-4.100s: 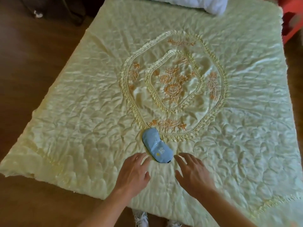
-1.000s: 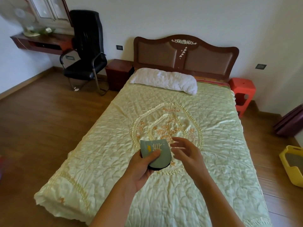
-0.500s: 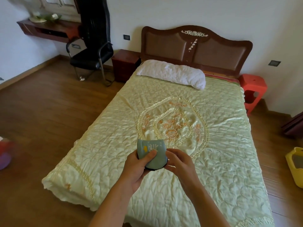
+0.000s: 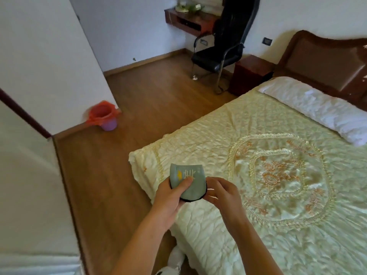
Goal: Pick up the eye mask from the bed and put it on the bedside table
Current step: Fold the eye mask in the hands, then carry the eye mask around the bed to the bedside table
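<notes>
The eye mask [image 4: 190,181] is pale blue-grey, folded, with a black back edge and a yellow mark. My left hand [image 4: 170,199] grips it from below, thumb pressed on its front. My right hand [image 4: 224,195] touches its right edge with the fingertips. Both hands hover over the near left corner of the bed [image 4: 258,195], which has a pale yellow quilted cover. The dark red bedside table [image 4: 250,74] stands far off, left of the headboard [image 4: 325,60].
A black office chair [image 4: 220,54] sits left of the bedside table under a wall shelf [image 4: 188,20]. A purple bin with an orange liner [image 4: 105,118] stands by the white wall corner [image 4: 59,66]. Wooden floor [image 4: 158,104] runs along the bed's left side. A white pillow [image 4: 317,108] lies at the head.
The view has swung left, so the bed now sits to the right and the bin and wall corner appear. Both hands keep hold of the folded mask.
</notes>
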{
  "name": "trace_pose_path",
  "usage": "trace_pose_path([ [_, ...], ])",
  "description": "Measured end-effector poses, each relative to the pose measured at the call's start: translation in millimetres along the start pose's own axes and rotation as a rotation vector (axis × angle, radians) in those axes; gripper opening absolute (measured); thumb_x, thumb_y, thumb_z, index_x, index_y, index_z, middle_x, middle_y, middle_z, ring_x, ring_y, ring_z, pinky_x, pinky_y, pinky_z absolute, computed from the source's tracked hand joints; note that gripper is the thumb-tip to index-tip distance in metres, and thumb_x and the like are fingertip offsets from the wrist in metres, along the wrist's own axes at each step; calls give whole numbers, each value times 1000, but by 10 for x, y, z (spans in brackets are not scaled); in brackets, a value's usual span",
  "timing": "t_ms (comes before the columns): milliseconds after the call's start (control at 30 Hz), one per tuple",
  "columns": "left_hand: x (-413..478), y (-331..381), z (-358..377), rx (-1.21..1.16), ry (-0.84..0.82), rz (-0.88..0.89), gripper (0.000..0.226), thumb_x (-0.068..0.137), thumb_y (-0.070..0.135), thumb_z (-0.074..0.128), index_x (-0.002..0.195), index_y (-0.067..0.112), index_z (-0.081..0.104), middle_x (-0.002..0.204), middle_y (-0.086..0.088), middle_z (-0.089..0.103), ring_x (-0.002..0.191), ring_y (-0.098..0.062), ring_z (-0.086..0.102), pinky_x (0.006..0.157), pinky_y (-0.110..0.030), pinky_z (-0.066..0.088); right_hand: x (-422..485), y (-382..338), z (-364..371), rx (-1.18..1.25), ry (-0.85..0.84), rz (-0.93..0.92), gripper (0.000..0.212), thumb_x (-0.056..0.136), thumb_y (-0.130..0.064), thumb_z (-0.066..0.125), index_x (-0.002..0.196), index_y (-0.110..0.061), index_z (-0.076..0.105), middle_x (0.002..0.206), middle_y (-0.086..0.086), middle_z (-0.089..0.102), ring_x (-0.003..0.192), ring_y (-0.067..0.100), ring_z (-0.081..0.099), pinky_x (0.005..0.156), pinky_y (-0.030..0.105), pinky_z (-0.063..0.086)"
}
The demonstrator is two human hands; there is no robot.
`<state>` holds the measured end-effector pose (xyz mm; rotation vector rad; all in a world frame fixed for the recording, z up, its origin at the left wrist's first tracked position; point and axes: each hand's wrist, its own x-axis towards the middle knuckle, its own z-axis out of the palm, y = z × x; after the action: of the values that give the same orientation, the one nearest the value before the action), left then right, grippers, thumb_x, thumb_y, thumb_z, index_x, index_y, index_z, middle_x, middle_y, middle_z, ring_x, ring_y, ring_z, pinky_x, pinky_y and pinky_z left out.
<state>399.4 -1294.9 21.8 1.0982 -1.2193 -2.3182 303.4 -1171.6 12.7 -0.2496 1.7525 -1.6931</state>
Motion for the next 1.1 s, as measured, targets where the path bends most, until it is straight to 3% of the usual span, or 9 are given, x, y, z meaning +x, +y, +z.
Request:
trace_pose_path([
  [300,-636,-86,-883,-159,326,100,35,84,13,73,118,10,65,111,-10,76,102,-24,72,84,-40,60,-176,257,923,-123,-346,69,26,87,-35,66,96,-15,80,98,7,81,95,25,77,85,45,63],
  [533,-804,64,-1558,-225,499,172,33,85,12,71,117,7,64,110,-13,75,101,-26,72,78,-38,61,-190,303,1729,-167,-535,104,18,94,-21,65,98,-9,78,97,8,80,88,16,78,70,28,62],
  [667,-690,193,-1971,-270,560,180,39,84,14,72,121,7,63,114,-15,73,104,-28,71,79,-38,62,-40,357,2231,-197,-605,123,18,94,-20,66,98,-8,78,100,11,79,90,18,78,69,26,62],
  [867,-195,652,-2743,-300,578,212,27,86,12,71,112,12,66,105,-10,77,97,-23,73,77,-37,62,479,359,3244,-277,-633,103,20,95,-24,66,101,-8,76,105,11,77,94,19,76,71,29,64],
  [1100,497,1624,-3755,-321,549,224,38,84,15,73,120,9,63,110,-12,76,102,-25,72,80,-38,60,1080,27,4534,-227,-650,107,14,97,-19,63,94,-13,76,79,-4,81,83,12,78,63,21,60],
])
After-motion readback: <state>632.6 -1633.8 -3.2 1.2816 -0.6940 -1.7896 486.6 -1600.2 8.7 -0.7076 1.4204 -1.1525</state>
